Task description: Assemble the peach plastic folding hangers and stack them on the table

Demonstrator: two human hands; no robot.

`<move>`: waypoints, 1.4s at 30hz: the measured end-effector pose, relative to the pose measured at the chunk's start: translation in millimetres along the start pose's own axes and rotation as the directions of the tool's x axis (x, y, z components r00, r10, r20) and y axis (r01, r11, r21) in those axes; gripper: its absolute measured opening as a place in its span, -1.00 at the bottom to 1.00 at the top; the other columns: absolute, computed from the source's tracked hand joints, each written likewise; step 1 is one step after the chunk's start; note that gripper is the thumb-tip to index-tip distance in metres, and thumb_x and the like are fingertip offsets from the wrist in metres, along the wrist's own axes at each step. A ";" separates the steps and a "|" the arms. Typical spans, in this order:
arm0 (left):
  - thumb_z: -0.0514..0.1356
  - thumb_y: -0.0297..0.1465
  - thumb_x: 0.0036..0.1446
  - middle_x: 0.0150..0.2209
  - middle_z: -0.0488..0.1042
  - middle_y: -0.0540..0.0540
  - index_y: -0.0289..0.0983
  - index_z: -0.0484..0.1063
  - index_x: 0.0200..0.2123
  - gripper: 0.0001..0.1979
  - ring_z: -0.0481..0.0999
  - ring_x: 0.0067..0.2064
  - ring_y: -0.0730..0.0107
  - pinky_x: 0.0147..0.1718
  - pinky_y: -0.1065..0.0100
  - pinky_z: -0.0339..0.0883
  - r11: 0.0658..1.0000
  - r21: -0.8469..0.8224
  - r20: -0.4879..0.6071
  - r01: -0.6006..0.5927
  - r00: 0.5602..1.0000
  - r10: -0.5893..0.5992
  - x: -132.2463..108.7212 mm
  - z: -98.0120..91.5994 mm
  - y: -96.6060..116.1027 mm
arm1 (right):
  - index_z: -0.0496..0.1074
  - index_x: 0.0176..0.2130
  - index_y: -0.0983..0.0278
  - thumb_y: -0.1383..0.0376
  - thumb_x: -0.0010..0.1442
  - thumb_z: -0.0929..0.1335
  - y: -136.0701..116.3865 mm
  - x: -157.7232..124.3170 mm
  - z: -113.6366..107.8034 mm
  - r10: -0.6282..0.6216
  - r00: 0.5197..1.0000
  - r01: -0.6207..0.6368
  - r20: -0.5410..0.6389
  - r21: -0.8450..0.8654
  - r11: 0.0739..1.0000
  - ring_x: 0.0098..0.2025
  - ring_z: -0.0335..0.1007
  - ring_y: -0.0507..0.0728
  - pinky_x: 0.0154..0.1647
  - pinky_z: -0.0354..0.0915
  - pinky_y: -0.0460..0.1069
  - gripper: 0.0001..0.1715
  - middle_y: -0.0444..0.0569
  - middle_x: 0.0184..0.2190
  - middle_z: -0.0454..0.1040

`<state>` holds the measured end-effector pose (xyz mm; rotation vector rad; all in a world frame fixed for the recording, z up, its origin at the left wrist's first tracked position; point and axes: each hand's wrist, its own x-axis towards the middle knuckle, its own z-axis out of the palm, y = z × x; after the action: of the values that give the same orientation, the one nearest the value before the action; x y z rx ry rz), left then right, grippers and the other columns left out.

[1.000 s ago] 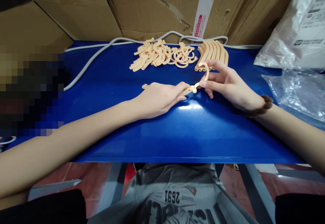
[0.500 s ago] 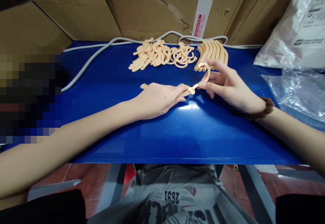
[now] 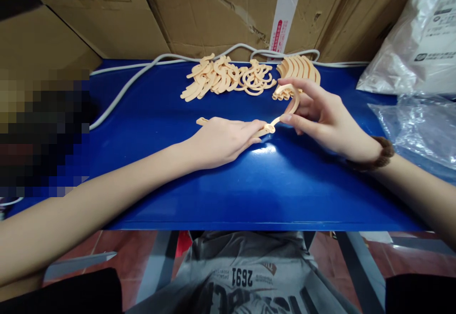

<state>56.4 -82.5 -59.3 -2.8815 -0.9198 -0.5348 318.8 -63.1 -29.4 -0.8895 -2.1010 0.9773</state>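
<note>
I have a tan hanger (image 3: pixel 270 129) between my two hands, on the near side of the row of curved pieces (image 3: pixel 302 68), which lies on the blue table (image 3: pixel 228 190). My left hand (image 3: pixel 226 138), nearer to me than the row and off to its left, is back upward, thumb and fingers clamped on the hanger's bar. The bar's long axis runs nearly sideways, its rounded end pointing right, to below the row's left end. A tan tip (image 3: pixel 201 121) pokes out past the far side of that hand, farther left of the row; what joins it to the rounded end is hidden under my palm.

My right hand (image 3: pixel 329 121), just in front of the row, is pinched on the hook (image 3: pixel 296 101). From the rounded end its stem slants right and away from me toward the row, then curls over so the opening and the free tip face left. My index finger overlaps the row's near ends in view; I cannot tell whether they touch.

Just left of the row lies a tangle of loose hooks (image 3: pixel 256 79), and farther left a heap of flat pieces (image 3: pixel 213 79). A white cable (image 3: pixel 240 46) trails behind the row, and a clear plastic bag (image 3: pixel 418 128) spreads well to its right.
</note>
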 end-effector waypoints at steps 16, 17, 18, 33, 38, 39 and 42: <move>-0.11 -0.20 0.63 -0.24 0.73 -0.13 -0.32 0.56 0.09 -0.51 0.75 -0.28 0.19 -0.42 0.30 0.36 0.989 0.145 0.013 -0.012 1.000 0.010 0.6 0.2 1.5 | 0.27 0.47 0.04 0.26 0.46 0.38 -0.4 0.5 -10.9 -0.038 0.992 0.049 0.123 -0.086 0.995 -0.36 0.41 0.04 -0.29 0.49 -0.04 -0.33 -0.15 -0.27 0.46; -0.11 -0.20 0.63 -0.26 0.73 -0.12 -0.31 0.57 0.07 -0.50 0.74 -0.30 0.20 -0.41 0.30 0.35 0.988 0.155 0.002 -0.023 1.000 0.023 0.8 0.4 1.5 | 0.27 0.48 0.06 0.27 0.47 0.37 0.6 0.5 -11.7 -0.028 0.991 0.039 0.131 -0.080 0.996 -0.35 0.41 0.04 -0.28 0.48 -0.04 -0.33 -0.15 -0.27 0.46; -0.11 -0.19 0.63 -0.28 0.72 -0.11 -0.31 0.58 0.05 -0.50 0.72 -0.32 0.22 -0.40 0.30 0.34 0.986 0.163 -0.011 -0.035 0.999 0.037 1.0 0.5 1.4 | 0.27 0.48 0.08 0.29 0.47 0.37 1.6 0.5 -12.3 -0.018 0.990 0.028 0.137 -0.073 0.997 -0.35 0.41 0.04 -0.28 0.48 -0.03 -0.32 -0.14 -0.27 0.46; -0.26 -0.09 0.63 -0.50 0.53 -0.06 -0.29 0.54 -0.19 -0.33 0.49 -0.49 0.31 -0.44 0.30 0.16 0.968 0.228 -0.116 -0.108 0.984 0.138 1.7 -0.8 0.4 | 0.44 0.32 0.14 0.35 0.40 0.40 -2.3 2.8 -11.1 0.049 0.986 -0.060 0.162 0.059 0.996 -0.41 0.35 0.05 -0.34 0.44 0.00 -0.46 -0.15 -0.35 0.42; -0.20 -0.11 0.64 -0.50 0.52 -0.05 -0.29 0.53 -0.18 -0.40 0.48 -0.50 0.32 -0.41 0.31 0.19 0.971 0.205 -0.093 -0.125 0.985 0.147 1.5 -3.3 0.1 | 0.45 0.26 0.20 0.36 0.41 0.39 -1.6 2.5 -9.0 0.057 0.986 -0.075 0.157 0.111 0.991 -0.42 0.34 0.02 -0.35 0.40 -0.04 -0.54 -0.16 -0.37 0.41; -0.18 -0.11 0.64 -0.49 0.53 -0.04 -0.29 0.53 -0.17 -0.41 0.49 -0.49 0.32 -0.40 0.31 0.20 0.972 0.197 -0.089 -0.125 0.985 0.145 1.7 -3.5 0.1 | 0.45 0.26 0.20 0.36 0.41 0.39 -1.0 2.6 -8.7 0.060 0.986 -0.079 0.158 0.120 0.990 -0.43 0.34 0.02 -0.35 0.40 -0.03 -0.54 -0.16 -0.37 0.41; -0.15 -0.11 0.63 -0.48 0.54 -0.05 -0.29 0.53 -0.16 -0.44 0.50 -0.48 0.32 -0.39 0.32 0.21 0.975 0.187 -0.069 -0.119 0.989 0.134 2.2 -3.3 0.3 | 0.45 0.25 0.21 0.35 0.40 0.39 0.7 3.1 -7.6 0.063 0.985 -0.088 0.161 0.152 0.984 -0.44 0.34 0.02 -0.36 0.40 -0.01 -0.54 -0.16 -0.37 0.42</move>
<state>57.3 -82.1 -55.4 -2.7089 -0.7268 -0.5227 323.2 -57.5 -25.2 -0.8409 -2.0945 1.2723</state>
